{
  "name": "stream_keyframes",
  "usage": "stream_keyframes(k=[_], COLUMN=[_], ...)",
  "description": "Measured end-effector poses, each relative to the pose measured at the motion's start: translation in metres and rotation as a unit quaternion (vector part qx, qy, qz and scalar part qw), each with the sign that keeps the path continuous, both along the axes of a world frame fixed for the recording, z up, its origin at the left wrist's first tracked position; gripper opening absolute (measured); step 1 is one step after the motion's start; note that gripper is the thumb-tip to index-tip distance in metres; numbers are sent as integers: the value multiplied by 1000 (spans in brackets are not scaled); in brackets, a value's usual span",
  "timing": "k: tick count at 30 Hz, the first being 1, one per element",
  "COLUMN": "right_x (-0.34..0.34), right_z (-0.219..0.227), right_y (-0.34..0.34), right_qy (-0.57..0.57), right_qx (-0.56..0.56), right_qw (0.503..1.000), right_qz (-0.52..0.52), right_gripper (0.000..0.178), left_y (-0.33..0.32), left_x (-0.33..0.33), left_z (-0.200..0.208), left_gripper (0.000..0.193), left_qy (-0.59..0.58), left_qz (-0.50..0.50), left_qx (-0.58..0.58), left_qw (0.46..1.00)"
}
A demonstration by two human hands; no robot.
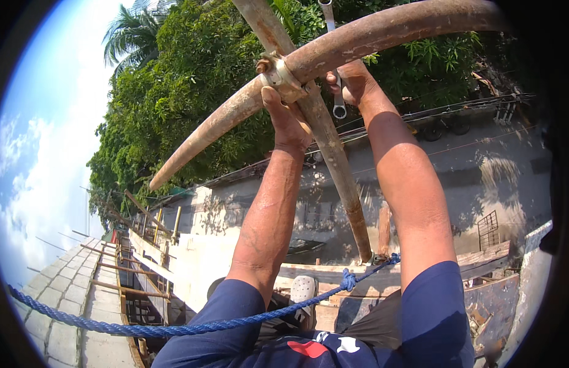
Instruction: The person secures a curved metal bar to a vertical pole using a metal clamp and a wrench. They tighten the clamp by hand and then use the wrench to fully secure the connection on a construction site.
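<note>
Two rusty scaffold pipes cross in front of me, one running sideways [211, 127] and one standing steeply [343, 175]. A metal scaffold clamp [283, 80] with a rusty bolt and nut joins them at the crossing. My left hand [289, 126] grips the clamp from below, its thumb pressed on the metal and its other fingers hidden behind. Just right of the crossing, my right hand [356, 83] is closed round a long wrench [339, 111]. The wrench stands nearly upright and passes behind the sideways pipe; its ring end shows below the hand.
A blue rope [192, 329] with a knot stretches across in front of my body. Wooden planks [373, 276] lie under my feet, where a grey perforated clog [303, 290] shows. Far below runs a paved road [431, 184]. A block wall [64, 291] stands at left; leafy trees [186, 67] fill the back.
</note>
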State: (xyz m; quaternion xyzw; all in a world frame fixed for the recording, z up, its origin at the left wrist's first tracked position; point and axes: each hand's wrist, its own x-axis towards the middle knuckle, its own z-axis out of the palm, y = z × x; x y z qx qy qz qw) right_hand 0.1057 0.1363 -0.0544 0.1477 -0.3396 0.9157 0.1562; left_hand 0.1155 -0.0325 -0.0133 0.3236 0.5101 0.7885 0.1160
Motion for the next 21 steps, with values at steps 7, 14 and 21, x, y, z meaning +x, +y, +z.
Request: stream_keyframes(k=[7, 14, 21], right_x=[-34, -63, -78], right_z=[-12, -32, -41], right_y=[18, 36, 37], right_qy=[34, 32, 32], right_qx=[-3, -21, -40], right_qw=[999, 998, 998], right_qz=[34, 47, 49], right_gripper=[23, 24, 25], left_y=[-6, -3, -1], left_x=[-4, -17, -26], left_z=[-2, -17, -22], left_gripper=[94, 75, 87], left_qy=[48, 2, 36], left_qz=[-119, -118, -75], left_qx=[3, 63, 20], left_qw=[992, 991, 996])
